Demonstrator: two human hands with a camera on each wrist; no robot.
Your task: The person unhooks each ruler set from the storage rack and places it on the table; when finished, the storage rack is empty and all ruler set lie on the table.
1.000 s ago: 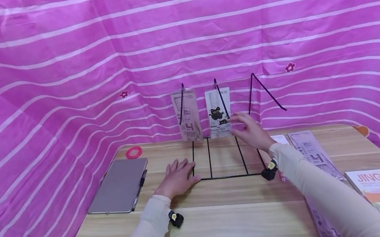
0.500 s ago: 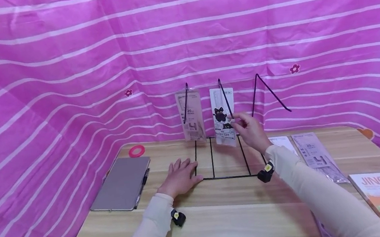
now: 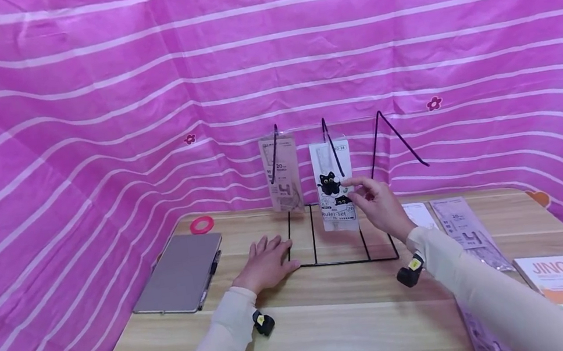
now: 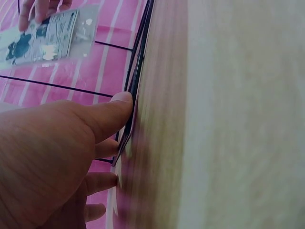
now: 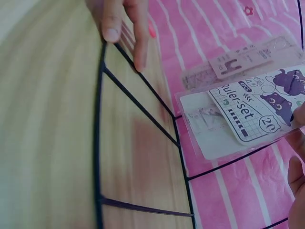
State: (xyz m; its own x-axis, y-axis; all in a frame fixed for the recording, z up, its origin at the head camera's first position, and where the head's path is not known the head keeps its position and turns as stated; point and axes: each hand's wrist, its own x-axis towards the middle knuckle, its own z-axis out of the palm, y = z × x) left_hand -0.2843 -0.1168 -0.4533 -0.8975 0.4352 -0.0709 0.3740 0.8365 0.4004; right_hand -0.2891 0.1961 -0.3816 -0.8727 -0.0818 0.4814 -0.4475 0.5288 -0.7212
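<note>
My left hand (image 3: 265, 261) presses flat on the black wire rack's (image 3: 343, 250) base near the table's back edge while my right hand (image 3: 381, 203) pinches the cat-printed ruler-set packet (image 3: 334, 186) on its middle hook, which seems to need steady sliding next.

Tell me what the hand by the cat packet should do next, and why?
Probably let go and pull back. The cat packet hangs on the middle hook of the wire rack, and the right hand only touches its edge. The left hand steadies the rack's base.
</note>
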